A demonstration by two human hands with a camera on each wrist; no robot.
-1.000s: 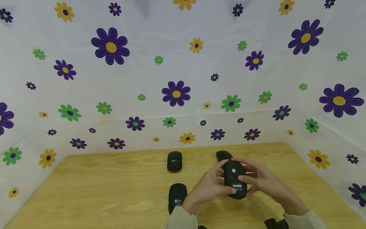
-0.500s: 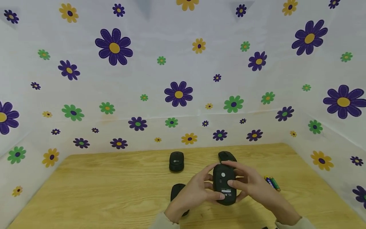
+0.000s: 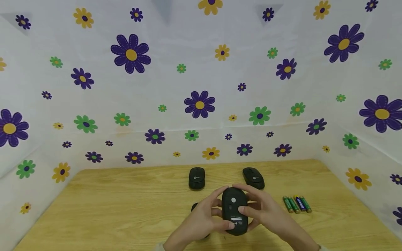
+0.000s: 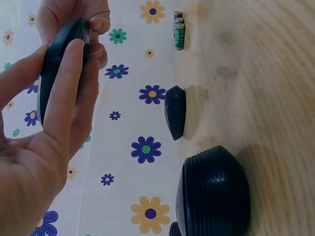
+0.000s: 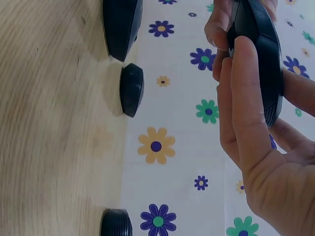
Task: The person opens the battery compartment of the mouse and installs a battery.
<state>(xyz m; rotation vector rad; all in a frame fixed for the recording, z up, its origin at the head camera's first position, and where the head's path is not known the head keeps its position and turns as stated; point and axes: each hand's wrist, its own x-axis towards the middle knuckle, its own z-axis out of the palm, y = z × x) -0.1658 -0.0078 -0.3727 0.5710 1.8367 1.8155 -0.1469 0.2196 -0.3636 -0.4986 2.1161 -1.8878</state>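
Observation:
Between both hands a black computer mouse (image 3: 235, 212) is held up, its underside with a white round spot and a label turned toward the head camera. My left hand (image 3: 205, 218) grips its left side, thumb on the lower part of the underside. On the other side my right hand (image 3: 267, 212) grips it, thumb across the middle of the underside. In the left wrist view the left fingers (image 4: 64, 93) lie along the mouse's shell. The right wrist view shows the right fingers (image 5: 246, 93) against the shell from the other side.
Two black mice stand farther back, a middle mouse (image 3: 196, 178) and a right mouse (image 3: 253, 178). Another mouse (image 3: 194, 206) is mostly hidden behind the left hand. Several batteries (image 3: 296, 204) lie in a row at right on the wooden table (image 3: 110, 209). Flowered cloth (image 3: 176, 83) surrounds it.
Both hands have moved left and slightly down in the head view, still holding the mouse. The batteries and the back right mouse have come into fuller view; the head view has shifted a little.

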